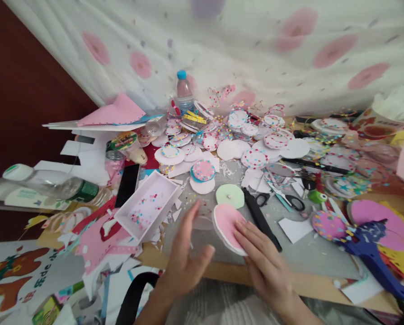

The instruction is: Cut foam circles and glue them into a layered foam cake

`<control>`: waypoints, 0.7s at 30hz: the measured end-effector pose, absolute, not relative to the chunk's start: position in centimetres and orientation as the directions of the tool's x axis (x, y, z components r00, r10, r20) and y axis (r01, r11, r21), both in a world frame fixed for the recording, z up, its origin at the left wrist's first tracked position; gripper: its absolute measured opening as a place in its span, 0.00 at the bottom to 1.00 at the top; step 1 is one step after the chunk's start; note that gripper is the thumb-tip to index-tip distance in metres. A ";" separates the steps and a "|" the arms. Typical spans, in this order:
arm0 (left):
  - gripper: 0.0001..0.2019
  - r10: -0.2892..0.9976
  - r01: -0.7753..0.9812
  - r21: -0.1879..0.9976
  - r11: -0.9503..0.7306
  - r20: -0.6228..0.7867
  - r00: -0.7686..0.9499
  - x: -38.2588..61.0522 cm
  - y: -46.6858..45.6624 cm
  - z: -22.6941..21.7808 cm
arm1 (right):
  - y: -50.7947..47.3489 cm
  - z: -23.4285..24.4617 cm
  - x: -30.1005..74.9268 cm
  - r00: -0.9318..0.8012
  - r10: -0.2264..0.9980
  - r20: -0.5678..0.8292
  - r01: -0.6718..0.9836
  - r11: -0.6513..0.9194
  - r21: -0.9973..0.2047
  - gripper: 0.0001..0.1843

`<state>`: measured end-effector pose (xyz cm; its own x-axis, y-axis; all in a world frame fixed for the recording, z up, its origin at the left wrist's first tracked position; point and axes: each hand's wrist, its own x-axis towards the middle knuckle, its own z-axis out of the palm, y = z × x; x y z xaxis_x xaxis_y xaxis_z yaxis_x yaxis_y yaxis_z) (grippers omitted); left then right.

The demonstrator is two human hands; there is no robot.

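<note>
One pink disc (227, 221) pinched in my right hand (267, 258), left hand (185, 262) spread beside it: mid-handling, seemingly, calling for steadiness next.

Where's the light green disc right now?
In the head view, the light green disc lies on the grey mat, just beyond the pink disc in the right hand and left of the long black tool.

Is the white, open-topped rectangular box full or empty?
Neither: small pink, red and blue pieces lie scattered inside the white rectangular box, leaving bare floor showing.
</note>
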<state>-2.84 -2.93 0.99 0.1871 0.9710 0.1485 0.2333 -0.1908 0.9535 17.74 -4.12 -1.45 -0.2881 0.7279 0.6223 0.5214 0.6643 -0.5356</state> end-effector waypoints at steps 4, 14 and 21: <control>0.34 0.986 -0.030 0.996 0.090 -0.084 0.146 -0.6 -5.2 1.9 | -4.5 -0.5 15.8 -0.481 0.721 0.499 0.360 0.681 -0.638 0.26; 0.20 0.882 -0.634 0.631 0.447 -0.427 0.197 -1.6 -3.2 2.4 | -3.5 -0.4 16.4 -0.455 0.766 0.455 0.384 0.630 -0.675 0.17; 0.16 0.784 -0.530 0.582 0.616 -0.518 0.342 -1.9 -2.6 2.3 | -2.7 0.7 17.0 -0.533 0.746 0.399 0.380 0.632 -0.676 0.10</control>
<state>-1.92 -2.64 2.26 0.3419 0.7838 -0.5184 -0.5302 0.6163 0.5823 16.97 -2.67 0.67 -0.5332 0.7462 0.3986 0.3796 0.6321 -0.6755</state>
